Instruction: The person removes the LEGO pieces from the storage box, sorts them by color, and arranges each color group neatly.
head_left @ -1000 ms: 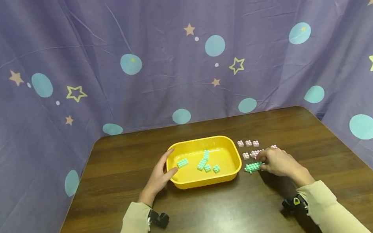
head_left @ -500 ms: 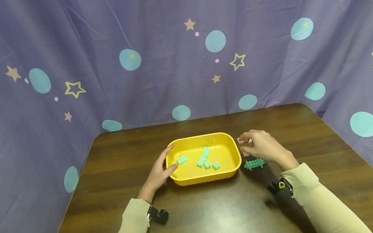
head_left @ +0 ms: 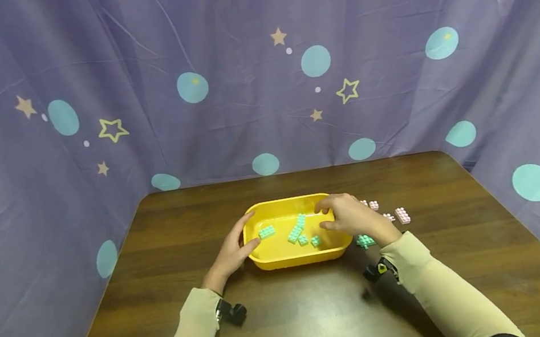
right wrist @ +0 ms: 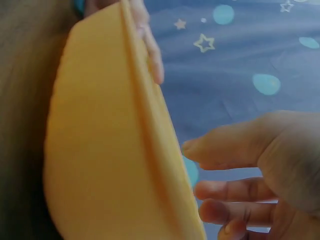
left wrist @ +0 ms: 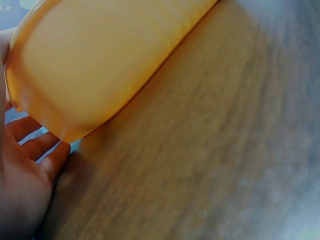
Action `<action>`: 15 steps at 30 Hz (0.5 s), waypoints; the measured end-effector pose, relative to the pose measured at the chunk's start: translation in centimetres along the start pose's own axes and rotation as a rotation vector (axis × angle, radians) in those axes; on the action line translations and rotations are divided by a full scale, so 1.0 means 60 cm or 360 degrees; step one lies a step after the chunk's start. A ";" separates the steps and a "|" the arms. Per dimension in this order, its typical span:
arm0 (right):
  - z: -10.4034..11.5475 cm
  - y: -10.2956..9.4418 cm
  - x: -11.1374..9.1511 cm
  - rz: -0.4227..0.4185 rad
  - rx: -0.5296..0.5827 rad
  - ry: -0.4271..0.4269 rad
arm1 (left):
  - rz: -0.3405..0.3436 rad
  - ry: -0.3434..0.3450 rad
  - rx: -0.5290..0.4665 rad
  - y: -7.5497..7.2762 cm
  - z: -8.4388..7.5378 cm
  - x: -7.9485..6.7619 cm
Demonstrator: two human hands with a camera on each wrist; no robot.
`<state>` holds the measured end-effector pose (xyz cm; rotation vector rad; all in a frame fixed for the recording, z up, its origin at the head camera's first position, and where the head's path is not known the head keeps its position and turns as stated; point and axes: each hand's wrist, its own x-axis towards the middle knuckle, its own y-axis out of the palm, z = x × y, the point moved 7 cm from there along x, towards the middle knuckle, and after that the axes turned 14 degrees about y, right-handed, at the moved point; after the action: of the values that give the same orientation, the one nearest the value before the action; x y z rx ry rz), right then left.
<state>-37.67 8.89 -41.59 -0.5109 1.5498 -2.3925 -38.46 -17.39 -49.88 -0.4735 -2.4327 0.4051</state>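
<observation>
In the head view, a yellow plastic bin (head_left: 285,261) holds several mint-green toy building bricks (head_left: 296,231). My left hand (head_left: 230,253) grips the bin's left end, its thumb over the rim; in the left wrist view its fingers (left wrist: 40,145) lie against the outside wall. My right hand (head_left: 351,216) hovers over the bin's right end, thumb and fingers parted, with nothing seen between them. The right wrist view shows this hand's fingertips (right wrist: 212,190) near the bin's rim.
To the right of the bin lie a green built piece (head_left: 365,241), partly behind the right wrist, and several pink bricks (head_left: 403,215). The brown wooden table (head_left: 290,315) reaches back to a purple curtain (head_left: 253,119) patterned with stars.
My right hand has left the green built piece, passed over the pink bricks and moved left above the bin. The left hand has stayed at the bin's left end.
</observation>
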 end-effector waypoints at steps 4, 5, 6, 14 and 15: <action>0.016 0.026 0.003 0.0102 -0.0009 -0.0045 | -0.0005 -0.0006 0.0003 0.001 0.000 0.000; 0.018 0.032 0.003 0.0123 -0.0010 -0.0058 | -0.0007 -0.0010 -0.0002 0.001 0.000 0.000; 0.020 0.038 0.004 0.0142 -0.0005 -0.0068 | -0.0005 -0.0008 -0.0001 0.001 0.000 0.001; 0.024 0.067 0.010 0.0232 -0.0033 -0.0048 | 0.0013 -0.0031 0.0017 0.001 -0.001 0.002; 0.025 0.070 0.011 0.0235 -0.0045 -0.0049 | 0.0018 -0.0034 0.0008 0.001 -0.005 0.003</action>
<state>-37.57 5.71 -44.78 -0.4212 1.5537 -2.2454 -38.39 -17.23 -49.61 -0.4830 -2.4501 0.4232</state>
